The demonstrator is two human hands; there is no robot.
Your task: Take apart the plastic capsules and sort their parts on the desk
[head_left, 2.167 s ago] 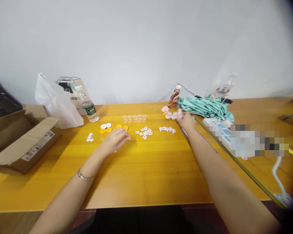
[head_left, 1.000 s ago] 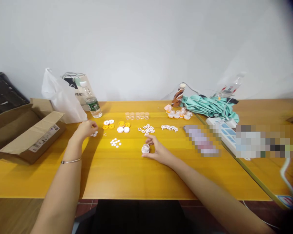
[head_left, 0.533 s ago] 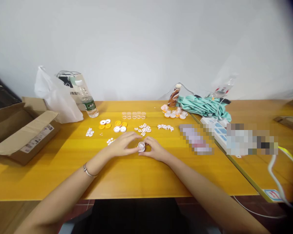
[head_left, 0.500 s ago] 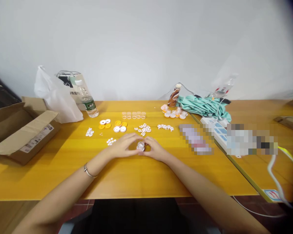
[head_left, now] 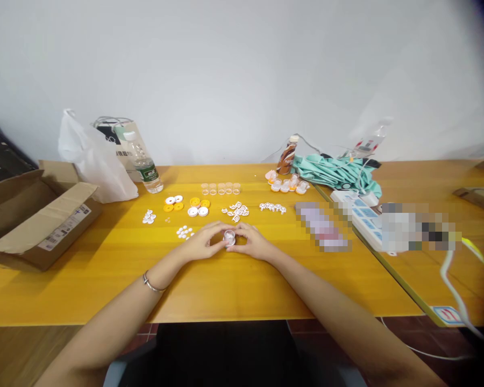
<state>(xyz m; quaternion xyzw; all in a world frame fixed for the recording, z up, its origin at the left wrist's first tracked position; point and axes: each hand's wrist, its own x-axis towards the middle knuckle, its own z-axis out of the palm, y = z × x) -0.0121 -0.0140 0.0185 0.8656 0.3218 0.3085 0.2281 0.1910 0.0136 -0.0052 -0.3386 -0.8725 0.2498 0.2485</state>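
Note:
Between my two hands, low over the table, is a small clear round cup on a white base (head_left: 229, 238). My left hand (head_left: 205, 242) grips it from the left, thumb in front and fingers behind. From the right, my right hand (head_left: 253, 242) closes on the same cup with thumb and fingers. Just beyond the hands lie white perforated pieces (head_left: 237, 211) in a loose pile. Small white discs (head_left: 184, 231) are scattered left of my left hand. Farther back are white and yellow round caps (head_left: 197, 206) and a row of clear cylinders (head_left: 221, 188).
On the left stand a cardboard box (head_left: 64, 226), a white plastic bag (head_left: 99, 161) and a water bottle (head_left: 147, 169). On the right are a brown bottle (head_left: 287, 156), assembled clear-and-orange pieces (head_left: 286, 186), a teal folded cloth (head_left: 334, 172) and a power strip (head_left: 361, 217).
The cup has shifted slightly left in my hands, and my right hand's fingers have moved a little left with it. The view has tilted slightly. The other pieces lie as before.

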